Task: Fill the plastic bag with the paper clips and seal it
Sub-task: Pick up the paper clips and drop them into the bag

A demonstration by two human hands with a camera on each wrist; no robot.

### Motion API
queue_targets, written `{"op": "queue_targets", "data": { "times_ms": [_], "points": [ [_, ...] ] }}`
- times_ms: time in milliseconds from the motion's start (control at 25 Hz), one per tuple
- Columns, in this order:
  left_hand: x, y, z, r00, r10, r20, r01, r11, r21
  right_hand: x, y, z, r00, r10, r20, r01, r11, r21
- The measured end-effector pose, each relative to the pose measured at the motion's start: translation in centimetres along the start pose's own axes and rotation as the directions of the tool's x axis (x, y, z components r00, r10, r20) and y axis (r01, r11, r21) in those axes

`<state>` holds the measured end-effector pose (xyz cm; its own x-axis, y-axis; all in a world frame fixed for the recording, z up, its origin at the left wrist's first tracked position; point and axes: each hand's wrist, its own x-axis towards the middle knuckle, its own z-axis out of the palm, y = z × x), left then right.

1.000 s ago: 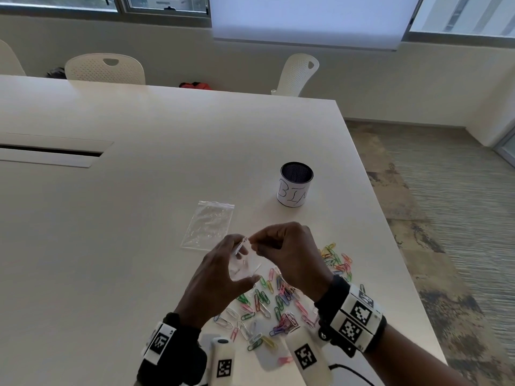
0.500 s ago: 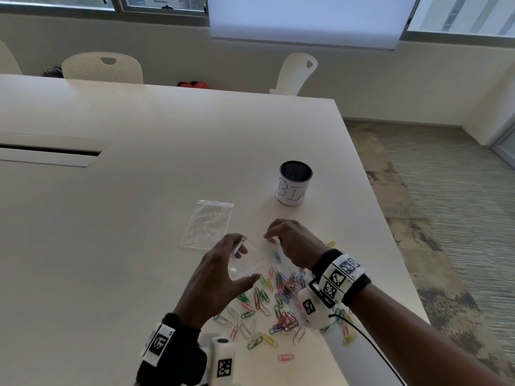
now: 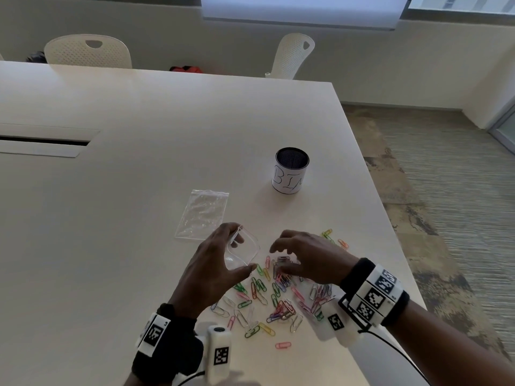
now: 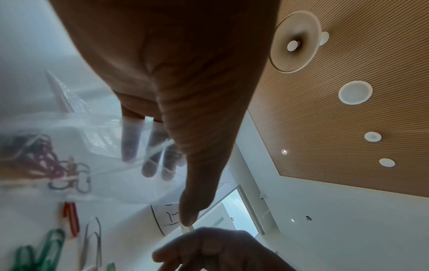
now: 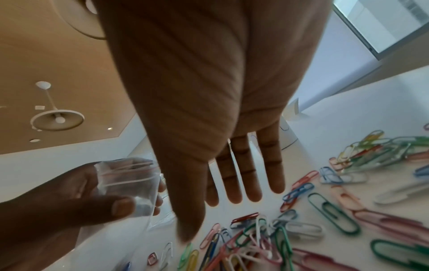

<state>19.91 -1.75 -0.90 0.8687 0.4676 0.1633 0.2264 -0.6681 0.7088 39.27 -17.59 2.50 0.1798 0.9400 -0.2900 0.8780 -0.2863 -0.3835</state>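
My left hand (image 3: 239, 250) holds a small clear plastic bag (image 3: 249, 245) just above the table, pinched between thumb and fingers with its mouth gaping to the right. In the right wrist view the bag (image 5: 130, 183) looks see-through and I cannot tell if clips are inside. My right hand (image 3: 278, 259) hovers right of the bag, over the far edge of the pile of coloured paper clips (image 3: 278, 299). Its fingers (image 5: 243, 179) are straight and spread, holding nothing. Clips (image 5: 325, 210) lie scattered under and right of it.
A second clear bag (image 3: 203, 213) lies flat on the white table (image 3: 125, 218), left of and beyond my left hand. A white-wrapped mesh cup (image 3: 291, 169) stands further back. The table's right edge (image 3: 390, 227) runs close to the clips. Chairs stand behind the table.
My right hand left the bag's mouth, dropped to the table right of the bag, and now hovers spread over the clips. My left hand kept the bag nearly still.
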Motion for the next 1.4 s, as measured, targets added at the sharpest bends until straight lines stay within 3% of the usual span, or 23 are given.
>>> {"op": "queue_targets", "data": {
  "times_ms": [160,400,840,960,1080,1160,1240,1400],
  "points": [
    [0.2,0.1,0.1,1.0,-0.009,0.008,0.009,1.0,0.002,-0.6,-0.5,0.9,0.996,0.036,0.082,-0.024,0.989,-0.144],
    [0.2,0.3,0.1,1.0,-0.008,0.018,0.008,1.0,-0.007,-0.5,-0.6,1.8,0.999,0.019,-0.047,-0.017,0.999,0.029],
    [0.1,0.2,0.2,1.0,-0.011,0.016,0.011,1.0,0.004,-0.5,-1.1,3.3,0.983,-0.051,-0.177,0.041,0.997,-0.059],
    [0.1,0.2,0.2,1.0,-0.013,0.016,0.013,1.0,0.006,-0.4,-0.4,3.3,0.978,-0.017,-0.207,0.015,1.0,-0.01],
    [0.0,0.1,0.2,1.0,-0.016,0.013,0.016,1.0,0.005,-0.5,0.6,2.7,0.958,0.098,-0.269,-0.052,0.984,0.173],
    [0.0,0.2,0.2,1.0,-0.018,0.008,0.018,1.0,0.002,-0.9,0.8,2.1,0.932,0.224,-0.285,-0.092,0.907,0.41],
    [0.0,0.2,0.1,1.0,-0.017,0.001,0.017,1.0,0.002,-1.3,0.5,1.4,0.919,0.306,-0.25,-0.07,0.749,0.659],
    [0.0,0.1,0.2,1.0,-0.008,-0.007,0.008,1.0,0.001,-1.6,-1.5,-0.1,0.923,0.304,-0.236,0.074,0.462,0.884]
  ]
}}
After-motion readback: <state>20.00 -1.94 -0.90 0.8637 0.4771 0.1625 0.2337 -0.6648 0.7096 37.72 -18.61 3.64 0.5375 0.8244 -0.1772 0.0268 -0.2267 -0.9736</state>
